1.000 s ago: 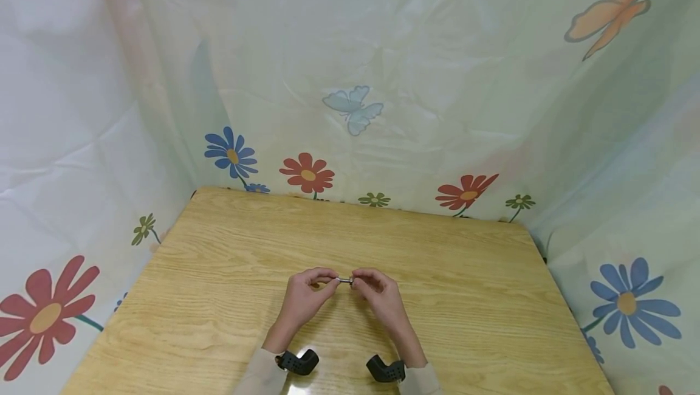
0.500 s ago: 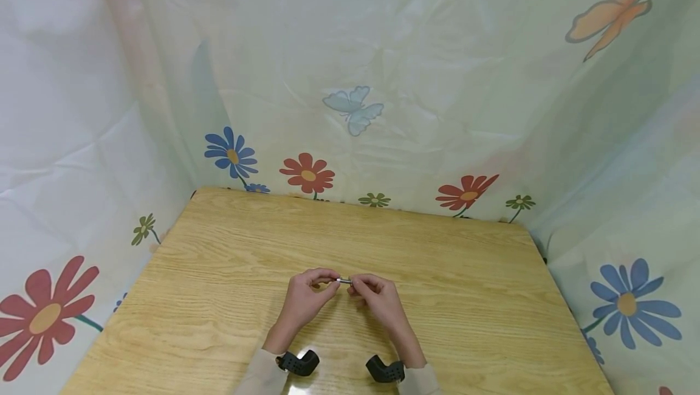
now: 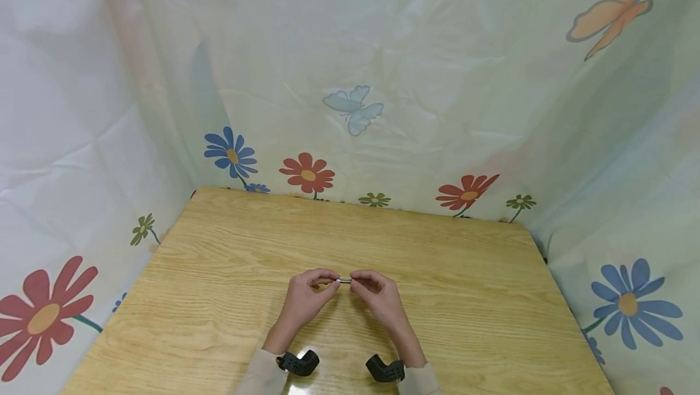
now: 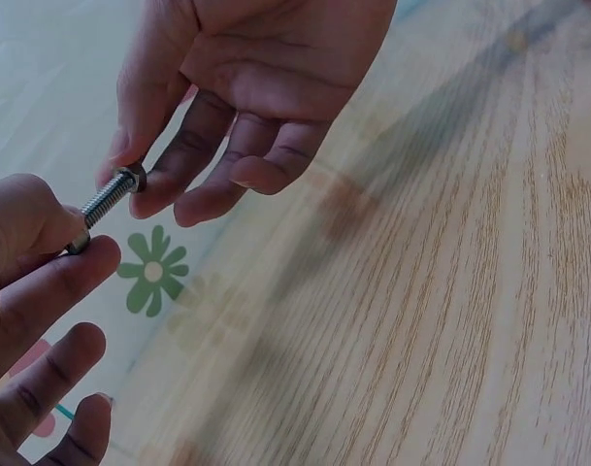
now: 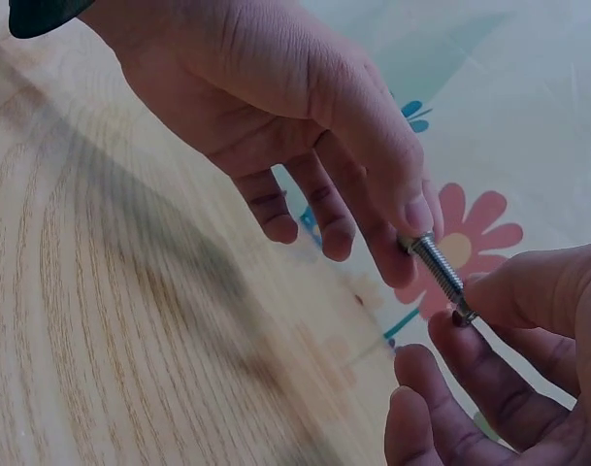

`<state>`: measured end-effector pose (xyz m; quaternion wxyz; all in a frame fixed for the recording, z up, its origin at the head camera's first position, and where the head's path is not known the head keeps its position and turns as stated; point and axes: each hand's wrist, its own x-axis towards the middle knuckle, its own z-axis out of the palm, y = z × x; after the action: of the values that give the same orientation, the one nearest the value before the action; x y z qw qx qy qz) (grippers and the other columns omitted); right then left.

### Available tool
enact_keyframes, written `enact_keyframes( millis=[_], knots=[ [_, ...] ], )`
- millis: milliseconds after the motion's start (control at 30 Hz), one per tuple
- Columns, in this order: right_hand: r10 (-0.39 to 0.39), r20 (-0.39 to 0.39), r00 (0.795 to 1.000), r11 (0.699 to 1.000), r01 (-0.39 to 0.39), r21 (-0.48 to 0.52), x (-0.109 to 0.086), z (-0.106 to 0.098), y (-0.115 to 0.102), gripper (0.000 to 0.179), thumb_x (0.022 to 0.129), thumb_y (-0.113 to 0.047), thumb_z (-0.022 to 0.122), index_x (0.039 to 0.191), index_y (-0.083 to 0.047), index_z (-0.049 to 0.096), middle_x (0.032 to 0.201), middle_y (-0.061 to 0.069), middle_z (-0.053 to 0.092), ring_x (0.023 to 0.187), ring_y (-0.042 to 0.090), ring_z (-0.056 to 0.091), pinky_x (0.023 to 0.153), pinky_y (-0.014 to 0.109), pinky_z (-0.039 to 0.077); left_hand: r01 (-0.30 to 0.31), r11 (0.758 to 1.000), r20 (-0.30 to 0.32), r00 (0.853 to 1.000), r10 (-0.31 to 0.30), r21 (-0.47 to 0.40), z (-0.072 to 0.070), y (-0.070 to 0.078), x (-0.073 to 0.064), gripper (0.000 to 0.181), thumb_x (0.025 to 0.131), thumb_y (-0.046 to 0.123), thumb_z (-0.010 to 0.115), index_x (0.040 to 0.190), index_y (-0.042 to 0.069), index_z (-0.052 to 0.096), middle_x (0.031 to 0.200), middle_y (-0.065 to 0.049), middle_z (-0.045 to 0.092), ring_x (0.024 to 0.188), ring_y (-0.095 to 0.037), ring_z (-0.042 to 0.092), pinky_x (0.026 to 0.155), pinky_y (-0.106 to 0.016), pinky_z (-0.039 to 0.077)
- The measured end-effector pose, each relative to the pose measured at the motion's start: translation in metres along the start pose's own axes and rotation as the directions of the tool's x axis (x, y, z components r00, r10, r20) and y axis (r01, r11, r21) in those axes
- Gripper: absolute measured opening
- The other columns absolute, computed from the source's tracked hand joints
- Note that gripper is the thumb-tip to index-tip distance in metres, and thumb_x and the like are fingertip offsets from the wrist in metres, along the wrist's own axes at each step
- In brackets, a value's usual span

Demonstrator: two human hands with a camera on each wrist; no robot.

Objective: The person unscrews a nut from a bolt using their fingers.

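A small silver threaded bolt (image 4: 106,203) lies level between both hands, above the table. My left hand (image 3: 303,299) pinches its head end between thumb and forefinger, partly covering it. At the other end sits a hex nut (image 4: 135,177), which my right hand (image 3: 381,299) pinches between thumb and forefinger. The right wrist view shows the bare thread (image 5: 437,267) between the two sets of fingertips. The remaining fingers of both hands are spread loosely below, touching nothing.
Beneath the hands is a wood-grain table (image 3: 246,231). A pale curtain (image 3: 415,67) printed with flowers and butterflies surrounds its back and sides. Each wrist wears a black camera mount, such as the left mount (image 3: 298,363).
The right thumb and forefinger have shifted around the nut end, rolling and then coming back to a pinch. My left hand holds the bolt in the same place.
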<state>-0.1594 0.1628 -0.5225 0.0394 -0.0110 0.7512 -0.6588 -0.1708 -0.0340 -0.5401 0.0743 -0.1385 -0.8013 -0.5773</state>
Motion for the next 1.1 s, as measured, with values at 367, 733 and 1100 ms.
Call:
enact_keyframes(
  millis=[367,733,1100],
  knots=[
    [-0.04,-0.041,0.998,0.996,0.037,-0.076,0.004,-0.006,0.004,0.026,0.097,-0.011,0.072,0.12,0.001,0.073,0.113,0.014,0.075,0.101,0.024,0.072,0.081,0.029,0.059,-0.031,0.999,-0.011,0.999,0.032,0.024,-0.001,-0.002,0.007,0.009,0.09,0.017,0.08,0.098,0.02,0.08,0.093,0.007,0.08,0.092,-0.012,0.073,0.078,-0.037,0.057],
    [-0.085,-0.026,0.996,0.976,0.078,-0.202,0.013,-0.012,0.008,0.026,0.101,-0.013,0.067,0.124,-0.002,0.073,0.119,0.017,0.073,0.1,0.028,0.07,0.077,0.029,0.059,-0.013,1.0,0.057,0.998,0.012,0.027,-0.005,-0.007,0.017,0.005,0.093,0.024,0.078,0.098,0.022,0.08,0.097,0.008,0.078,0.097,-0.018,0.072,0.082,-0.042,0.057],
    [-0.156,-0.049,0.987,0.921,0.128,-0.368,0.023,-0.016,0.013,0.021,0.098,-0.012,0.069,0.116,-0.003,0.075,0.11,0.009,0.076,0.095,0.017,0.069,0.075,0.022,0.055,-0.038,0.996,0.115,0.993,0.028,0.087,-0.005,-0.019,0.03,0.006,0.09,0.019,0.08,0.095,0.022,0.08,0.098,0.006,0.077,0.092,-0.017,0.069,0.078,-0.03,0.054]
  ],
)
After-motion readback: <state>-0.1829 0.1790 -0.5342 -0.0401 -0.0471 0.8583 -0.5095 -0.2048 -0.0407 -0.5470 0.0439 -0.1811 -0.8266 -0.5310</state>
